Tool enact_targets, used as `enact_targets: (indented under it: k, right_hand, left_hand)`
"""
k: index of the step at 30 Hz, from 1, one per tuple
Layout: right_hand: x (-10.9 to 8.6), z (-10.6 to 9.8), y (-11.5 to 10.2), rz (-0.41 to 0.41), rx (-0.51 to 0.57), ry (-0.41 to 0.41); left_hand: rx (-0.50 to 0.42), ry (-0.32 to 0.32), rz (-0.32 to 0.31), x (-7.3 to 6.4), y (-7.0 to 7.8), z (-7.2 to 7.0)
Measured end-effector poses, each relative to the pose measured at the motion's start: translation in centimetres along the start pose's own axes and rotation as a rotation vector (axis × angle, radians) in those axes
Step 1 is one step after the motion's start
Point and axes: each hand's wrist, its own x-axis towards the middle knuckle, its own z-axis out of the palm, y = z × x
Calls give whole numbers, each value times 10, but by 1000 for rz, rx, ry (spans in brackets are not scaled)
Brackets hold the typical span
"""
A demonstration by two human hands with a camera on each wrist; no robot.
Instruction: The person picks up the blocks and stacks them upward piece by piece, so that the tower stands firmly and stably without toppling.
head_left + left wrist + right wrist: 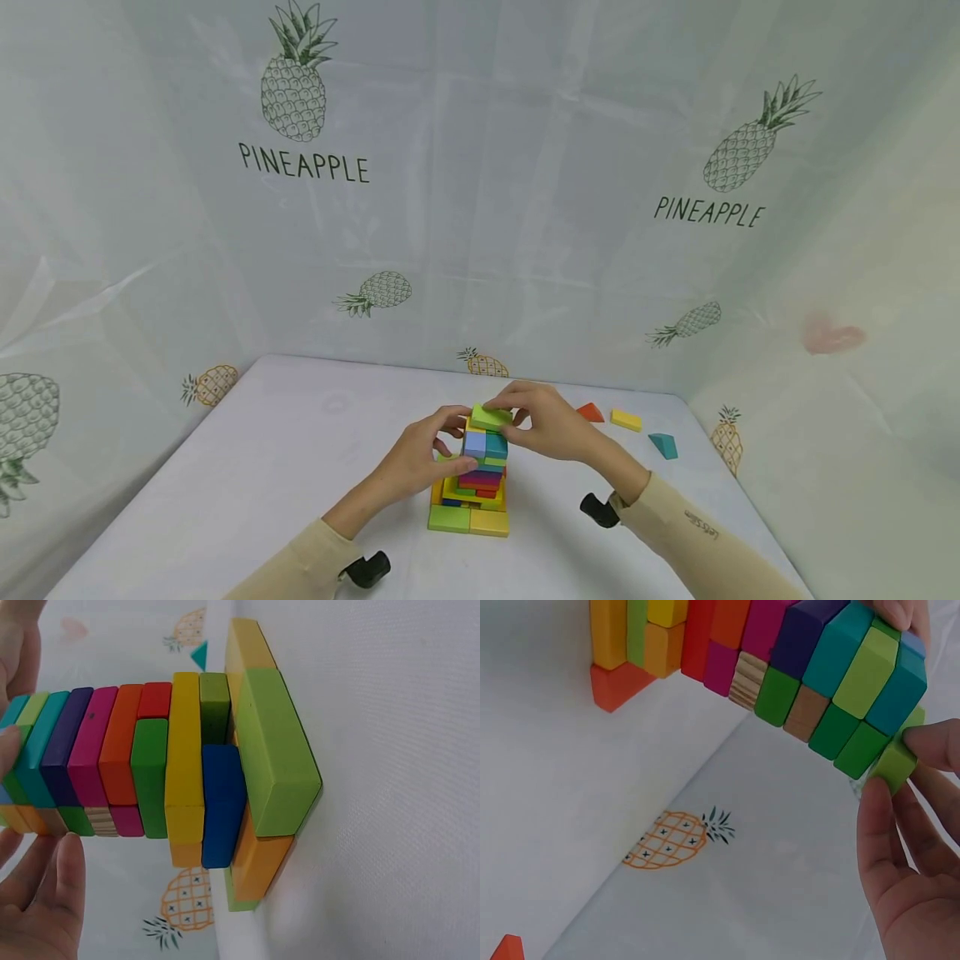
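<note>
A tower of coloured wooden blocks (481, 481) stands on a wider base of flat green and yellow blocks (450, 519). At its top my right hand (551, 422) pinches a light green block (491, 417) between thumb and fingers; the right wrist view shows this green block (895, 766) against the tower's upper end. My left hand (423, 454) spans the upper tower from the left, thumb on the near face and fingers behind. In the left wrist view the left hand's fingers (69, 881) touch the tower's side.
Right of the tower on the white table (300, 467) lie a red-orange block (591, 412), a yellow block (626, 420) and a teal block (663, 446). A pineapple-printed curtain (510, 208) hangs behind and at the sides.
</note>
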Motion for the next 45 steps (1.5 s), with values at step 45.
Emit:
enact_targets:
  k: [45]
  right_hand:
    - [-5, 8, 9, -4, 29, 44]
  left_hand:
    - [68, 40, 101, 3, 4, 1]
